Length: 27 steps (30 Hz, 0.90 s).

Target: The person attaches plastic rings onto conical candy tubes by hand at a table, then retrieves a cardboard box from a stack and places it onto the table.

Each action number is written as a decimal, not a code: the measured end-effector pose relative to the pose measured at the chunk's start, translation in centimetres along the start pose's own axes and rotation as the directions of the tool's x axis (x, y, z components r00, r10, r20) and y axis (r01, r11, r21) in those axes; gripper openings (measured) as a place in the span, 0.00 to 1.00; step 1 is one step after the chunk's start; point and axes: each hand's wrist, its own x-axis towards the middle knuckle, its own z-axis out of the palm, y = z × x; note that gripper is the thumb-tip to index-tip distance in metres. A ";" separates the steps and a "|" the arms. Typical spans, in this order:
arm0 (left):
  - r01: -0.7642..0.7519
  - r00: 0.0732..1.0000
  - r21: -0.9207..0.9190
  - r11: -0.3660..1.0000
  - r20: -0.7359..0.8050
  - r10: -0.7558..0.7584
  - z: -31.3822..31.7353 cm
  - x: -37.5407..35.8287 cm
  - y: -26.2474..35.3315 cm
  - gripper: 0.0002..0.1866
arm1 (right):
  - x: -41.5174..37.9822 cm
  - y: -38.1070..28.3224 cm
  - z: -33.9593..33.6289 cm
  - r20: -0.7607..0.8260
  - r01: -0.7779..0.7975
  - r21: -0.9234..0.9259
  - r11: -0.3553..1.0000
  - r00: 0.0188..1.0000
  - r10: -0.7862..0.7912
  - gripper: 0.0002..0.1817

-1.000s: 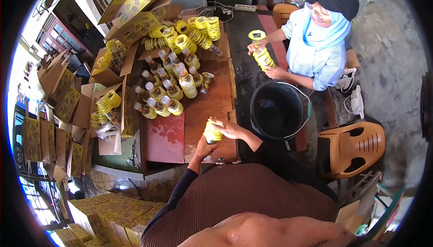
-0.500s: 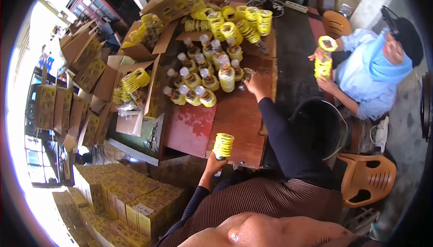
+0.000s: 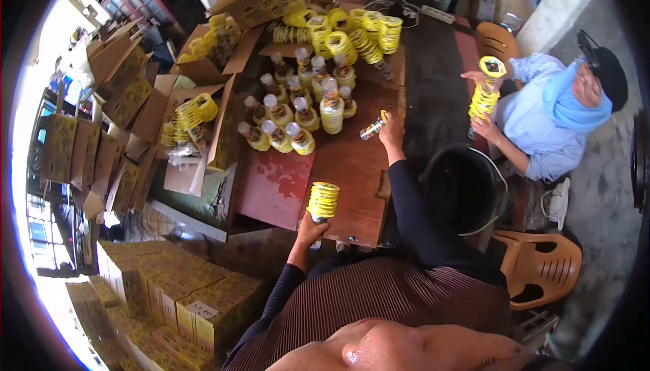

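Near the table's front edge my left hand (image 3: 312, 230) is wrapped round the lower end of a stack of yellow rings (image 3: 323, 202), which stands upright. My right hand (image 3: 391, 131), over the right part of the wooden table (image 3: 342, 188), grips a small clear bottle (image 3: 372, 127) with a yellow ring at its top; the bottle lies tilted to the left. Left of that hand stand several clear-capped bottles (image 3: 305, 115) with yellow rings round them. One taller bottle (image 3: 332, 107) is nearest to my right hand.
Stacks of yellow rings (image 3: 340, 45) lie at the table's back. Open cartons (image 3: 218, 124) stand left; closed boxes (image 3: 217, 310) are at lower left. A black bucket (image 3: 462, 188) and an orange chair (image 3: 545, 269) are right. A co-worker (image 3: 558, 114) holds a ringed bottle (image 3: 483, 100).
My right hand has come away from the group of bottles towards me, with the small bottle in it. My left hand still holds the ring stack. The whole view has shifted slightly.
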 end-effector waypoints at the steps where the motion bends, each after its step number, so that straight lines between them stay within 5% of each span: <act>1: -0.051 0.999 0.011 0.999 0.000 0.051 0.5 1.6 -1.5 0.29 | -0.1 0.3 -1.7 -0.017 -0.013 -0.009 1.000 1.000 0.013 0.20; 4: -0.215 0.977 0.105 0.971 0.013 0.215 1.3 2.6 1.8 0.30 | -0.4 0.8 -6.8 -0.103 -0.190 -0.002 0.982 0.977 0.189 0.20; 7: -0.262 0.964 0.066 0.963 0.074 0.257 2.6 3.5 4.3 0.29 | -1.2 1.2 -11.3 -0.265 0.157 0.144 0.977 0.958 -0.114 0.22; 8: -0.280 0.958 0.075 0.957 0.080 0.274 2.9 3.2 6.1 0.29 | -2.1 0.6 -13.3 -0.275 0.156 0.137 0.978 0.955 -0.114 0.22; 12: -0.423 0.901 0.062 0.904 0.133 0.412 3.9 2.4 11.2 0.28 | -8.3 -1.6 -18.6 -0.160 0.477 0.405 0.780 0.877 -0.453 0.18; 14: -0.191 0.928 -0.069 0.979 0.313 0.203 4.3 1.5 14.0 0.28 | -10.5 -1.3 -19.3 -0.080 0.501 0.401 0.767 0.853 -0.515 0.19; 15: -0.202 0.921 -0.069 0.977 0.325 0.213 4.8 1.6 14.5 0.28 | -11.4 -1.1 -19.4 0.044 0.512 0.429 0.744 0.811 -0.583 0.20; 18: -0.449 0.849 0.006 0.893 0.314 0.425 6.3 2.0 14.5 0.28 | -12.7 -0.6 -20.8 0.230 0.561 0.407 0.721 0.701 -0.675 0.23; 19: -0.415 0.849 -0.060 0.908 0.333 0.410 6.9 2.7 14.0 0.28 | -11.9 -0.1 -21.3 0.070 0.722 0.324 0.612 0.626 -0.776 0.30; 20: -0.375 0.849 -0.124 0.919 0.351 0.394 7.3 3.1 13.8 0.28 | -11.9 -0.5 -23.4 -0.143 0.747 0.274 0.606 0.654 -0.743 0.30; 23: -0.492 0.785 -0.175 0.853 0.335 0.521 8.2 2.9 14.1 0.27 | -11.1 -1.3 -30.3 -0.523 0.557 0.363 0.747 0.785 -0.332 0.26; 24: -0.512 0.755 -0.218 0.831 0.346 0.557 8.3 2.9 14.2 0.26 | -11.1 -0.6 -29.2 -0.526 0.557 0.363 0.747 0.784 -0.329 0.26; 26: -0.461 0.778 -0.191 0.867 0.383 0.498 8.5 2.5 14.8 0.24 | -10.9 2.0 -22.8 -0.086 0.336 0.665 0.667 0.921 -0.379 0.28; 27: -0.408 0.797 -0.166 0.898 0.415 0.439 8.6 2.4 15.2 0.23 | -11.2 2.9 -19.5 0.141 0.175 0.759 0.627 0.896 -0.421 0.30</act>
